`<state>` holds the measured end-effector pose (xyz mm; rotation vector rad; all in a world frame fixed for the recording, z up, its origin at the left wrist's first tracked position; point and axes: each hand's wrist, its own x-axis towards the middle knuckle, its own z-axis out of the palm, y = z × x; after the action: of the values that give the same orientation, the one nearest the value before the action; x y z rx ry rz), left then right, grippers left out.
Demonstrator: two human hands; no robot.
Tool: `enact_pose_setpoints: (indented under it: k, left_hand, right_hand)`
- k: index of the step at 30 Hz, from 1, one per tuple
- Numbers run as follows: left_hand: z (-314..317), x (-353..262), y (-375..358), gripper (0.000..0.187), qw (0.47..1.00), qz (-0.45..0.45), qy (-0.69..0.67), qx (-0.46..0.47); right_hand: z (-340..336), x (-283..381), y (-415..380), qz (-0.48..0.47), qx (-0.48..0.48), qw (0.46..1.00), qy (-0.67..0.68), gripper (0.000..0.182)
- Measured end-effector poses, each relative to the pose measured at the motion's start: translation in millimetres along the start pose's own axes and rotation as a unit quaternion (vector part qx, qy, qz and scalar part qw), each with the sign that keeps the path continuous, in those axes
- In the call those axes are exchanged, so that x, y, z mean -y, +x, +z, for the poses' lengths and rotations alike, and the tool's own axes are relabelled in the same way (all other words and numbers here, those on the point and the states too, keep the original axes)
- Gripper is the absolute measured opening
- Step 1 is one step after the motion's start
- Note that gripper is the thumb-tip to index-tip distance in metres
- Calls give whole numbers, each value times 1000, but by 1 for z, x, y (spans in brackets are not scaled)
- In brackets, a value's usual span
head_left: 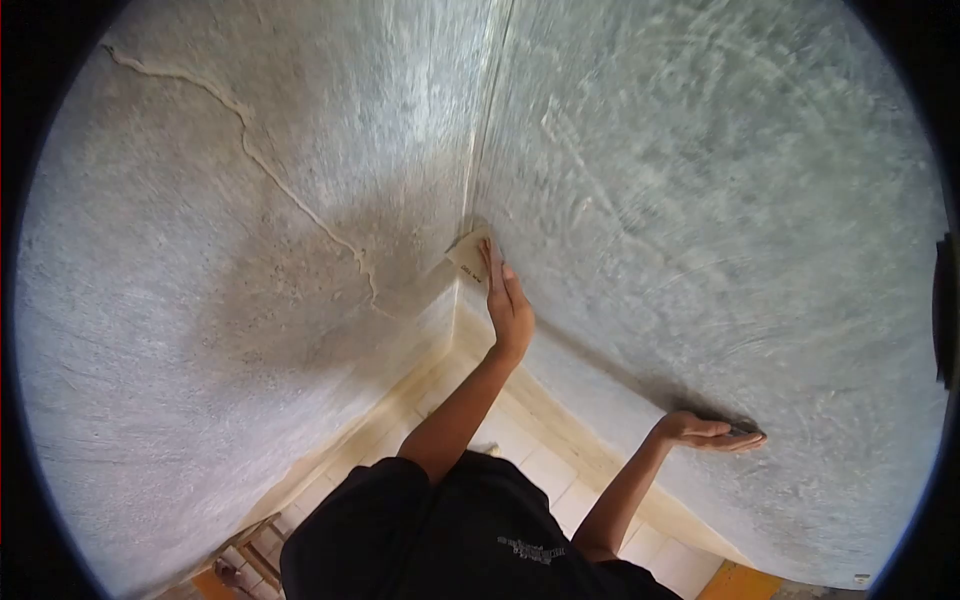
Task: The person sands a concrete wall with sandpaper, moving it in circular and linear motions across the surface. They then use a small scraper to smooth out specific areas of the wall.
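Note:
My left hand is raised at the inside corner of two grey walls, fingers long and close together. Under its fingers is a beige sheet of sandpaper with small dark print on its back, lying against the left wall by the corner line. Lower down, beside the right wall, my right hand is turned palm up. A small dark, flat object shows between its thumb and fingers; I cannot make out its kind.
A raised, crooked filler line runs down the left wall. The right wall has swirled marks. Below are a cream skirting strip, pale floor tiles, a wooden item at lower left and an orange-yellow piece.

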<state>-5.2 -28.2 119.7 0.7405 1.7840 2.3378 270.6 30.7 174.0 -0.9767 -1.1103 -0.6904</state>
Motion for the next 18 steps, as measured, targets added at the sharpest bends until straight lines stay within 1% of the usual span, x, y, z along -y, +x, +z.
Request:
enact_pose_setpoints:
  k: [2, 4, 5, 7, 8, 11, 15, 18]
  left_hand:
    - [6, -18, 10, 54, 994, 84, 73, 16]
    - [11, -34, 24, 55, 981, 170, 79, 39]
    - [14, -43, 35, 55, 972, 214, 81, 50]
    - [20, -75, 57, 55, 953, 281, 98, 60]
    - [23, -93, 67, 55, 942, 313, 107, 63]
    - [34, -146, 102, 55, 911, 390, 116, 66]
    - [48, -219, 146, 57, 877, 460, 137, 39]
    - [60, -270, 179, 57, 847, 514, 135, 15]
  right_hand:
    - [0, 1, 2, -4, -2, 1000, 2, 51]
    - [-1, 11, 4, 3, -1, 1000, -5, 49]
    - [-2, 10, 5, -20, -4, 1000, -14, 48]
    - [-5, 9, 7, -26, 0, 999, -18, 48]
    - [-5, -4, 1, -16, 15, 1000, -15, 47]
    - [-6, 0, 5, -27, 4, 999, -39, 49]
    - [-7, -9, 1, -22, 3, 1000, -17, 49]
    - [-8, -10, 0, -17, 8, 1000, -25, 49]
